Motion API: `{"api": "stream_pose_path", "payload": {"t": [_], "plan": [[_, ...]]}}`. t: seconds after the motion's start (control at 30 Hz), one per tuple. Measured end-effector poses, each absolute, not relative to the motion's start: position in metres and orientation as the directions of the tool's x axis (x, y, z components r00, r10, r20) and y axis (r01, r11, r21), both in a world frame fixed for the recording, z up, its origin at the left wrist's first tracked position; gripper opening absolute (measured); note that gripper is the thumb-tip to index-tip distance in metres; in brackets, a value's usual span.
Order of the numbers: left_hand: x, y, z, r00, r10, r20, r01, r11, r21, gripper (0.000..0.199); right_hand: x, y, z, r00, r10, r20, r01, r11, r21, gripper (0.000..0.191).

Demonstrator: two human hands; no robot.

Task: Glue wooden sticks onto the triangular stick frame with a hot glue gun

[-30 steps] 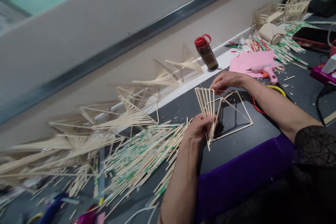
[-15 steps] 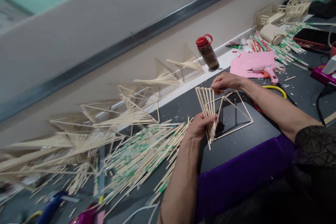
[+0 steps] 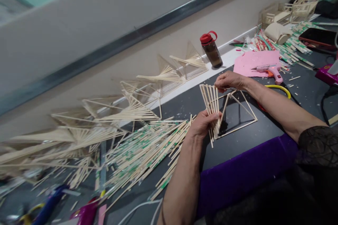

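A fan of thin wooden sticks [image 3: 209,99] rises at the near end of a stick frame [image 3: 239,129] on the dark table. My left hand [image 3: 202,123] is closed round the lower part of the fan, thumb across the sticks. At the fan's top right corner, my right hand [image 3: 227,80] has its fingers pinched together against the stick ends. Whether those fingertips grip the last stick or only press on it, I cannot make out. Behind the fan, the frame's triangular side stands up from the tabletop.
Loose chopsticks [image 3: 148,146], some in green-printed wrappers, lie left of my arm. Finished stick models [image 3: 132,110] line the wall. A red-capped bottle [image 3: 212,51] stands behind my hands. To the right, a pink glue gun [image 3: 271,70] rests by a pink sheet [image 3: 248,59].
The view has shifted slightly, so everything sits a little farther right and higher. Both hands keep nearly the same hold on the stick fan.
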State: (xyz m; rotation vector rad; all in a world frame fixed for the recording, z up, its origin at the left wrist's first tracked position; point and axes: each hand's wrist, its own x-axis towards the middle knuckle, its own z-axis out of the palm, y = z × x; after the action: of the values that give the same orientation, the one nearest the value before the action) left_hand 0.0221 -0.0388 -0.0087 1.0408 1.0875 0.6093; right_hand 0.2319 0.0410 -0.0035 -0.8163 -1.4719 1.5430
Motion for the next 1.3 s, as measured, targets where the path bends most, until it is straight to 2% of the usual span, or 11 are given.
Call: {"api": "stream_pose_path", "payload": {"t": [0.83, 1.3], "plan": [[0.045, -0.047, 0.01, 0.187, 0.91, -0.371, -0.016, 0.38, 0.925, 0.035, 0.232, 0.036, 0.005, -0.443, 0.895, 0.051, -0.098, 0.008, -0.995, 0.021], [0.049, -0.047, 0.011, 0.164, 0.911, -0.378, -0.049, 0.39, 0.919, 0.03, 0.232, 0.038, 0.001, -0.425, 0.904, 0.051, -0.113, 0.003, -0.994, 0.017]]}}
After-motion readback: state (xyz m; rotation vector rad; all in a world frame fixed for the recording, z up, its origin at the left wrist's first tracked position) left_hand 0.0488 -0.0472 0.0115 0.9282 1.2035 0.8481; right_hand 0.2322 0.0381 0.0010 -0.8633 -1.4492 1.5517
